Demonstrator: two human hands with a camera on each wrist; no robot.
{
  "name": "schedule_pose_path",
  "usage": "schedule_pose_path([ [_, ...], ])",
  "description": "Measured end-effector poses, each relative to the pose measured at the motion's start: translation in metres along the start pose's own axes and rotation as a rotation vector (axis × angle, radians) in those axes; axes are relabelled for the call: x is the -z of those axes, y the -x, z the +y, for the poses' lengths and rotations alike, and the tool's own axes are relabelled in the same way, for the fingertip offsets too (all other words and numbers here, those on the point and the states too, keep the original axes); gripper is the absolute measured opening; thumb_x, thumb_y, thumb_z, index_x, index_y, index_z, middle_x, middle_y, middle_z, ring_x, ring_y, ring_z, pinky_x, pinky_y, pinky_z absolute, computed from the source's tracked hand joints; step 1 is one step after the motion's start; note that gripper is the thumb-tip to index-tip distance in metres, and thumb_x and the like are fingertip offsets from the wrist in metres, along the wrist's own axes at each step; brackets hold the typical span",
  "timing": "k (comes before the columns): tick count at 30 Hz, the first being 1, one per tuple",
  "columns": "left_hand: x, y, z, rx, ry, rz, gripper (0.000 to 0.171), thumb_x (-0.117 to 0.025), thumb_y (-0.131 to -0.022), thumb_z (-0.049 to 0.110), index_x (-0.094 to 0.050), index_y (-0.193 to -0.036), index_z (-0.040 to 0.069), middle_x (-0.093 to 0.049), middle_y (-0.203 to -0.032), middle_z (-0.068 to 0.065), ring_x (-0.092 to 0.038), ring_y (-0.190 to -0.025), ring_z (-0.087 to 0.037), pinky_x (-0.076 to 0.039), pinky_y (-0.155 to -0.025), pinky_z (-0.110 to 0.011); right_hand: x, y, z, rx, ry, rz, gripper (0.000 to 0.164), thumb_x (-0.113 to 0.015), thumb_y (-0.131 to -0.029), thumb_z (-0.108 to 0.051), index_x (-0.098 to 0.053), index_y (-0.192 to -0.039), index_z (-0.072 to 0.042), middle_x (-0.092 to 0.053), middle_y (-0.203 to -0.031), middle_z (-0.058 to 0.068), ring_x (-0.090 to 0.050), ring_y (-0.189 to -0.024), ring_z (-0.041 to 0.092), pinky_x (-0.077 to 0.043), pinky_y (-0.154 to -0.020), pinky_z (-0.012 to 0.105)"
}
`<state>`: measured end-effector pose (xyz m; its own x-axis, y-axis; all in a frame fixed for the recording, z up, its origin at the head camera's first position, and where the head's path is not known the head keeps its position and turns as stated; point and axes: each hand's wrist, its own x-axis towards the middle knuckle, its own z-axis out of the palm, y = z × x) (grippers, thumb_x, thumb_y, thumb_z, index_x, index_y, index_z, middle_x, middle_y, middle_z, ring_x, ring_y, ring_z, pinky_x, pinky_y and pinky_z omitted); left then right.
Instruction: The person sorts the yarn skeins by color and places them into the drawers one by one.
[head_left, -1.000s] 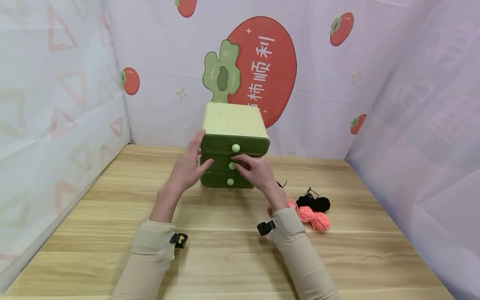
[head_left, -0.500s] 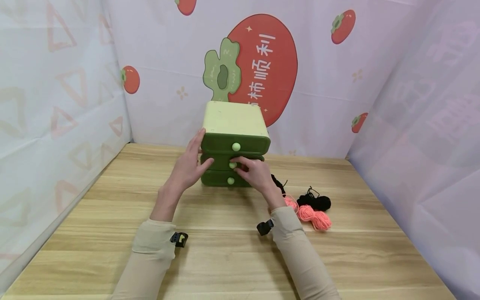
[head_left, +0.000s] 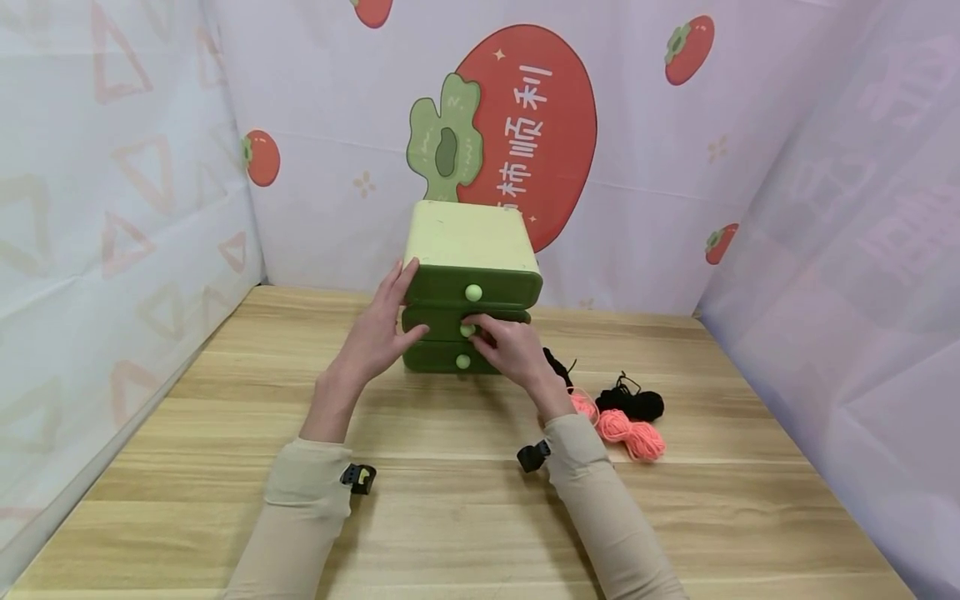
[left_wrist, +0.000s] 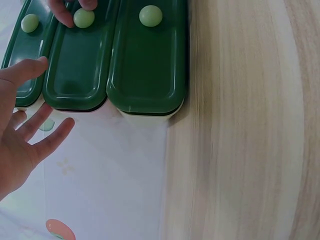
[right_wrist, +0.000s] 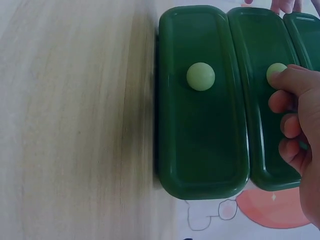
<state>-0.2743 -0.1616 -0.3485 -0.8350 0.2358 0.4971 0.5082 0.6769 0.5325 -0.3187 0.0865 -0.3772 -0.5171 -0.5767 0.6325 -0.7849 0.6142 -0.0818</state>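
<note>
A small drawer cabinet (head_left: 472, 237) with a cream top and three dark green drawers stands toward the back of the table. My right hand (head_left: 513, 348) pinches the pale green knob (right_wrist: 275, 71) of the middle drawer (head_left: 437, 323) between thumb and index finger, its other fingers curled beneath. At the cabinet's left side, my left hand (head_left: 377, 333) has its fingers extended along the upper corner, thumb spread before the middle drawer. The top drawer's knob (head_left: 473, 292) and the bottom drawer's knob (head_left: 462, 362) are untouched. In the left wrist view, a thin dark gap runs behind the drawer fronts.
Right of the cabinet lie black yarn (head_left: 632, 403) and coral pink yarn (head_left: 632, 435), partly hidden by my right forearm. The wooden table (head_left: 450, 517) meets printed cloth walls (head_left: 322, 167) at the back and both sides.
The left fingertips have shifted slightly right onto the cabinet's front upper corner. My right hand keeps its pinch on the middle knob, and the drawers look the same.
</note>
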Motion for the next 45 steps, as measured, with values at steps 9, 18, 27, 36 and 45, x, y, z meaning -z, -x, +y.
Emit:
schedule_pose_path([
  [9,0.003,0.001,0.003,0.006,0.005,-0.007,0.103,-0.074,-0.089,0.015,-0.003,-0.161,0.035,-0.009,-0.167,-0.013,-0.059,-0.117,-0.034,-0.051,-0.070,-0.042,0.003,-0.004,0.002,-0.039,0.001,-0.054,0.021,-0.075,-0.090,-0.020,-0.070,-0.110,-0.019,-0.058,-0.068,-0.002,-0.049,-0.059,0.009,-0.041,-0.056,0.025],
  [18,0.000,0.002,0.001,0.020,0.001,-0.013,0.105,-0.076,-0.088,0.014,-0.003,-0.160,0.037,-0.009,-0.167,-0.012,-0.059,-0.118,-0.036,-0.053,-0.077,-0.047,-0.002,0.000,0.005,0.052,0.017,0.003,0.018,-0.074,-0.090,-0.016,-0.073,-0.109,-0.016,-0.062,-0.071,-0.001,-0.051,-0.062,0.010,-0.045,-0.059,0.027],
  [27,0.002,0.001,0.003,0.027,0.013,-0.022,0.106,-0.076,-0.087,0.014,-0.003,-0.160,0.035,-0.008,-0.167,-0.013,-0.052,-0.127,-0.041,-0.051,-0.088,-0.053,0.005,0.001,0.004,0.128,-0.012,0.026,0.021,-0.076,-0.089,-0.015,-0.072,-0.109,-0.013,-0.067,-0.080,0.000,-0.053,-0.066,0.010,-0.048,-0.063,0.027],
  [36,0.002,0.000,0.003,0.029,0.030,-0.030,0.110,-0.080,-0.084,0.016,-0.003,-0.160,0.035,-0.007,-0.167,-0.012,-0.051,-0.130,-0.040,-0.047,-0.098,-0.057,0.010,0.009,-0.001,0.150,0.004,0.013,0.021,-0.075,-0.089,-0.015,-0.073,-0.110,-0.015,-0.072,-0.090,-0.004,-0.056,-0.067,0.008,-0.050,-0.064,0.025],
  [45,0.003,0.002,0.003,0.045,0.061,-0.049,0.115,-0.084,-0.081,0.019,-0.002,-0.159,0.040,-0.004,-0.168,-0.009,-0.056,-0.122,-0.033,-0.048,-0.098,-0.056,0.017,0.017,-0.009,0.171,0.021,-0.008,0.021,-0.074,-0.090,-0.014,-0.072,-0.110,-0.017,-0.073,-0.094,-0.007,-0.057,-0.067,0.007,-0.051,-0.063,0.024],
])
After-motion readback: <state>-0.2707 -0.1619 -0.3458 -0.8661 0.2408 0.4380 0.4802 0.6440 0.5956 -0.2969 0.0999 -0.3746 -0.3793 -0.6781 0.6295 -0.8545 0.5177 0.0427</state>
